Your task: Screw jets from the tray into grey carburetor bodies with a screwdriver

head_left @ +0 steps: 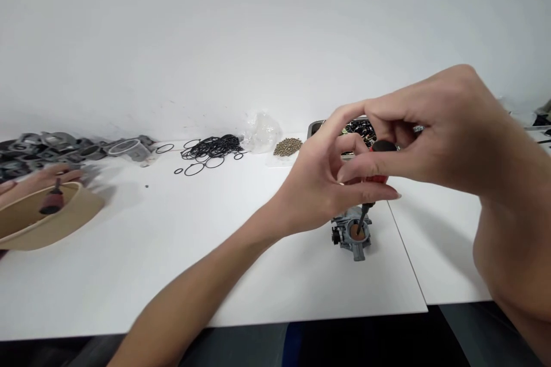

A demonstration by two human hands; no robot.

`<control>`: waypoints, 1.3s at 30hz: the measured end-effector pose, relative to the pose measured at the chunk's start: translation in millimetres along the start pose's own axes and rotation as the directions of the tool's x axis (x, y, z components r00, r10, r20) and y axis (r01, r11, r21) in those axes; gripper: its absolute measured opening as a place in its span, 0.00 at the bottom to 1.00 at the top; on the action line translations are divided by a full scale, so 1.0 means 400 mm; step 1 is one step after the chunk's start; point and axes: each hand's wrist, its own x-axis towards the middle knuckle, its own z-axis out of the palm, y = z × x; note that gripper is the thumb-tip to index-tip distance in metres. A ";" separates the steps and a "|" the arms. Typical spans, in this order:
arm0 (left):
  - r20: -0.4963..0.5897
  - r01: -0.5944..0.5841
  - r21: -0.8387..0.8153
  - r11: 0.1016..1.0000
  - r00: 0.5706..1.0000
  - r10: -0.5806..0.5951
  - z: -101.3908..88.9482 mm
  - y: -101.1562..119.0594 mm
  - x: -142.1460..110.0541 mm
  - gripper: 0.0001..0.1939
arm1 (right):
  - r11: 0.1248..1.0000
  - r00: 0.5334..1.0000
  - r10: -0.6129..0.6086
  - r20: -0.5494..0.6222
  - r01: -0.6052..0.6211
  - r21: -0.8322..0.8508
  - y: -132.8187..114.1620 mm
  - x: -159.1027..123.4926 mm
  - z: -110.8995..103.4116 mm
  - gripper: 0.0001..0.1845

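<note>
- Standing on the white table right of centre in the lower half of the frame, the grey carburetor body (346,235) shows its round bore facing up, with a copper-coloured disc (353,234) inside.
- A red-and-black screwdriver (379,179) leans slightly above it, its dark shank reaching down into the bore and its tip at the disc.
- The left hand (316,178), its forearm rising from the bottom of the frame, grasps the screwdriver's handle, thumb across the near side.
- The right hand (434,132), coming in from the right edge, pinches the upper part of the same handle; the two hands overlap there.
- Behind the hands sits a metal tray (310,128) of small dark parts.
- Leftward along the wall come a heap of brass-coloured fittings (287,147), a crumpled clear plastic bag (262,133), a tangle of black O-rings (217,148), a clear plastic cup (134,151) and a pile of grey castings (55,142).
- At the left edge, another person's hand (37,184) shows beside a beige bowl-like object (81,209), with a dark-red-handled screwdriver (52,202) overlapping it.
</note>
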 end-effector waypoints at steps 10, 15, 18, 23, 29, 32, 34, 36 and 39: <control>0.054 0.047 -0.073 0.996 0.998 -0.044 0.001 0.022 0.002 0.29 | 0.992 0.992 0.052 0.114 -0.065 0.110 -0.003 -0.018 -0.025 0.20; -0.020 0.045 -0.019 0.999 0.999 -0.045 0.003 -0.007 -0.002 0.33 | 0.990 0.994 0.096 -0.045 -0.091 0.109 0.000 0.000 -0.020 0.18; -0.022 0.021 -0.015 1.000 1.000 -0.021 0.000 -0.016 -0.002 0.33 | 0.918 0.949 0.310 0.061 -0.315 0.240 0.043 -0.037 -0.032 0.12; 0.050 -0.035 0.027 0.999 0.998 0.033 -0.016 -0.008 0.002 0.19 | 0.811 0.734 0.282 0.618 -0.526 0.255 0.052 -0.168 0.085 0.22; 0.185 -0.073 0.003 0.997 0.980 0.072 -0.030 0.020 -0.004 0.20 | 0.756 0.711 0.326 0.623 -0.591 0.279 -0.027 -0.248 0.225 0.10; 0.116 -0.101 0.019 0.995 0.988 0.098 -0.015 0.014 -0.003 0.15 | 0.769 0.728 0.348 0.590 -0.582 0.264 -0.037 -0.244 0.228 0.09; 0.017 -0.122 0.028 0.992 0.992 0.121 -0.003 0.008 -0.003 0.14 | 0.774 0.742 0.357 0.568 -0.575 0.264 -0.040 -0.239 0.231 0.11; -0.030 -0.117 0.024 0.993 0.993 0.118 0.004 0.008 -0.004 0.14 | 0.782 0.760 0.357 0.543 -0.561 0.272 -0.042 -0.236 0.238 0.13; 0.041 -0.103 -0.005 0.995 0.994 0.103 -0.001 0.016 -0.008 0.15 | 0.786 0.783 0.356 0.511 -0.547 0.290 -0.047 -0.235 0.250 0.13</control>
